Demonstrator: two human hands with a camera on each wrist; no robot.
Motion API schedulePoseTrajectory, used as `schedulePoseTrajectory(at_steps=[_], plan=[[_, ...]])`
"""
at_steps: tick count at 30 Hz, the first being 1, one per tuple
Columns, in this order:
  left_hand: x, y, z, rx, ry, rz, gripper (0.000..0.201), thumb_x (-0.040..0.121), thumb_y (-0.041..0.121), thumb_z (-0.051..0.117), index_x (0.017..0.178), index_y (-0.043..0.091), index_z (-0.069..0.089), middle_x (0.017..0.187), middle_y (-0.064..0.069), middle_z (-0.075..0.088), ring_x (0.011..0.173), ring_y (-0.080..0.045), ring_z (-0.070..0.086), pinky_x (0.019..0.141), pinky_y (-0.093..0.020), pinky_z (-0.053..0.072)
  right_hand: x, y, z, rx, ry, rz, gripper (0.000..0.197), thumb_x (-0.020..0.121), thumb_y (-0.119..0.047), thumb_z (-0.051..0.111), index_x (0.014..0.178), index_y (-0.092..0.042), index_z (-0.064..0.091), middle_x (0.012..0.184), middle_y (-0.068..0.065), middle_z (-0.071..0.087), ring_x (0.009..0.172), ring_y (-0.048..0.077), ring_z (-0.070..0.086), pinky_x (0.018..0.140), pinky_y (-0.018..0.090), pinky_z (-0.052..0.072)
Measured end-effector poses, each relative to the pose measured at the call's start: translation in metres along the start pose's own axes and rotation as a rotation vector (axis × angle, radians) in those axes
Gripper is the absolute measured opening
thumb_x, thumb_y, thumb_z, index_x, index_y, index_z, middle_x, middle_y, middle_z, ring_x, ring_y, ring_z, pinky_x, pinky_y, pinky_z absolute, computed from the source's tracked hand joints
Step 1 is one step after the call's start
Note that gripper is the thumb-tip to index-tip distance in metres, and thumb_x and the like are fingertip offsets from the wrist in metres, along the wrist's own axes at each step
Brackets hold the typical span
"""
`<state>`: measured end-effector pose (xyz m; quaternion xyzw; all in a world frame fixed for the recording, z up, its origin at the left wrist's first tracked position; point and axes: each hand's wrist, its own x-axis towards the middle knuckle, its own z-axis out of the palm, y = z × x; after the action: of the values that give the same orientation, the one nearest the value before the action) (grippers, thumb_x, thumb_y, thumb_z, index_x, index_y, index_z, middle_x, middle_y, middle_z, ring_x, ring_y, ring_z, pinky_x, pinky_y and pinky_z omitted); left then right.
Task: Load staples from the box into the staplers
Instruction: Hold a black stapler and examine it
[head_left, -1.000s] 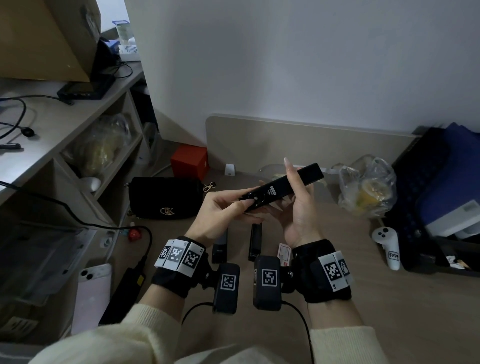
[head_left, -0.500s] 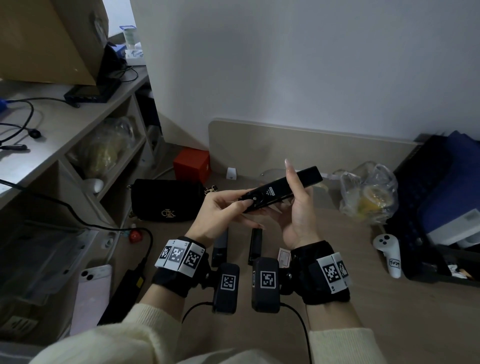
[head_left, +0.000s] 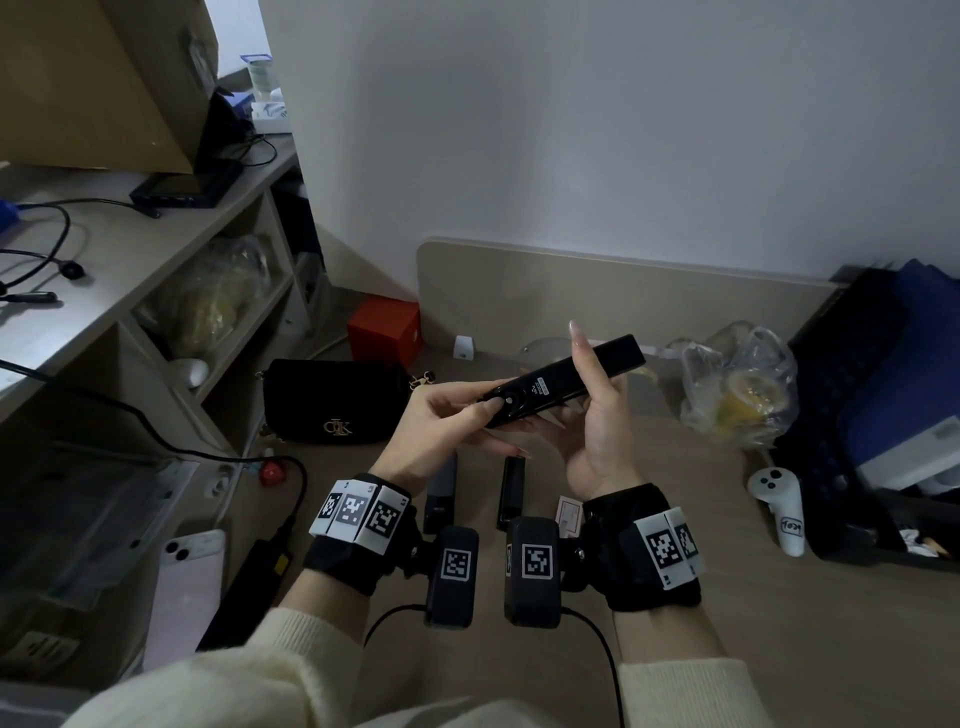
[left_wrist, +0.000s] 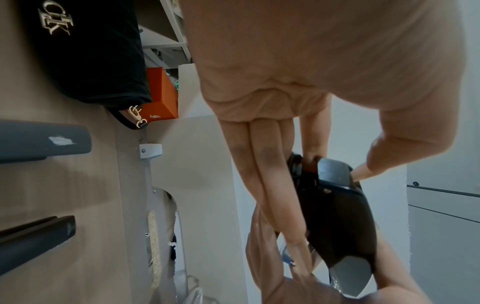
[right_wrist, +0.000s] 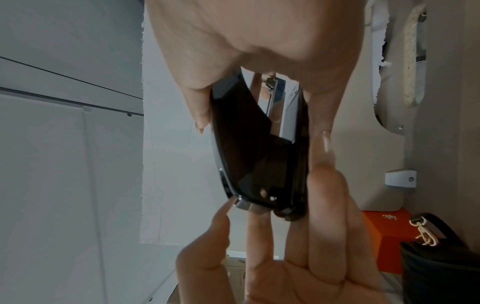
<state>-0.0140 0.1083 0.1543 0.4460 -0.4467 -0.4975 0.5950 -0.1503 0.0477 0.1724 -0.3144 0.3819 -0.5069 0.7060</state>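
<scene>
A long black stapler is held level above the desk between both hands. My left hand pinches its rear end, thumb on the round button. My right hand grips its middle, thumb raised over the top. In the right wrist view the stapler shows a chrome magazine inside. In the left wrist view the stapler lies between fingers and thumb. A grey stapler and a second black stapler lie on the desk below the hands. A small white staple box sits beside them, partly hidden by my right wrist.
A black handbag and a red box stand at the back left. A plastic bag and a white controller lie at the right. A pink phone lies by the shelf unit on the left.
Both hands keep the same hold on the black stapler. Only the head view has shifted slightly.
</scene>
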Motion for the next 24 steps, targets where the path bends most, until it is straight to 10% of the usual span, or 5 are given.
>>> schedulePoseTrajectory(at_steps=[24], plan=[[0.0056, -0.0089, -0.0045, -0.022, 0.013, 0.000, 0.029, 0.092, -0.007, 0.051, 0.119, -0.008, 0.061, 0.101, -0.018, 0.073, 0.084, -0.032, 0.073, 0.070, -0.031, 0.060, 0.0023, 0.0025, -0.0027, -0.007, -0.003, 0.020, 0.068, 0.064, -0.050, 0.076, 0.118, -0.018, 0.049, 0.099, 0.007, 0.060, 0.094, 0.027, 0.066, 0.070, 0.038, 0.057]])
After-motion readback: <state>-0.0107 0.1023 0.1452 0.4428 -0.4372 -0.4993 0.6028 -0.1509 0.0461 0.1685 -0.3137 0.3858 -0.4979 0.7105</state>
